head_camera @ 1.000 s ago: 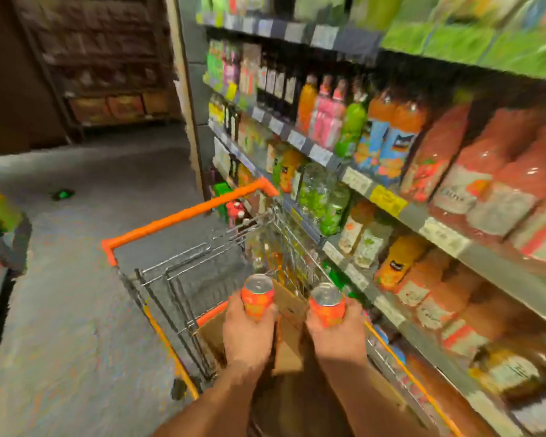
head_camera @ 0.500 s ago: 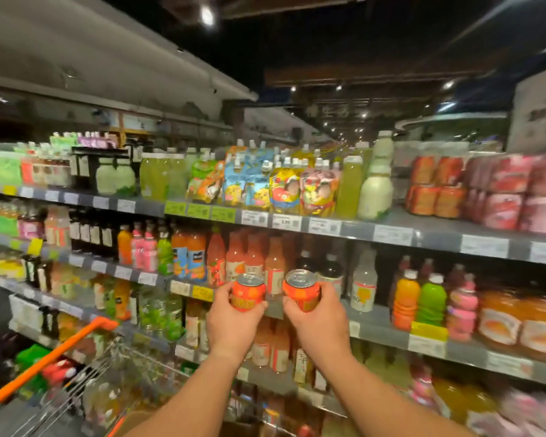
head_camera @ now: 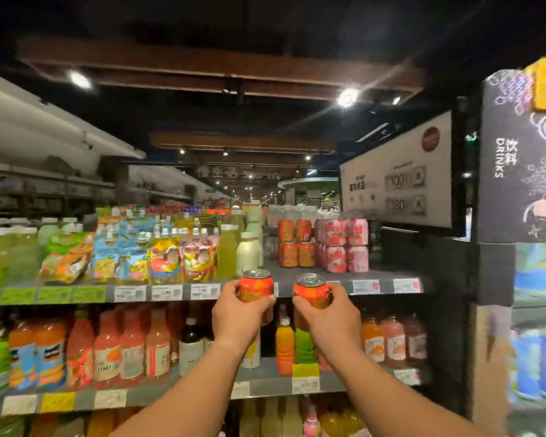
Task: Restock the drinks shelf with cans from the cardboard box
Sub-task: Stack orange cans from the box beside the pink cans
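While both arms reach up, left hand (head_camera: 237, 313) grips one orange can (head_camera: 255, 287). Right hand (head_camera: 331, 318) grips another can (head_camera: 311, 291), level with top shelf (head_camera: 312, 276) edge.

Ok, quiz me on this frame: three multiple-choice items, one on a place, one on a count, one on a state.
1. Where do the stacked orange cans stand?
A. on the top shelf, left of the pink cans
B. on the bottom shelf
C. in a cart

2. How many cans are in the hands?
A. one
B. two
C. four

3. How is the right can held?
A. upright
B. upside down
C. tilted a little, top towards the camera

Answers:
1 A: they sit on the top shelf beside the pink cans.
2 B: the left hand grips the left can and the right hand grips the other.
3 C: its lid faces the camera more than the left can's does.
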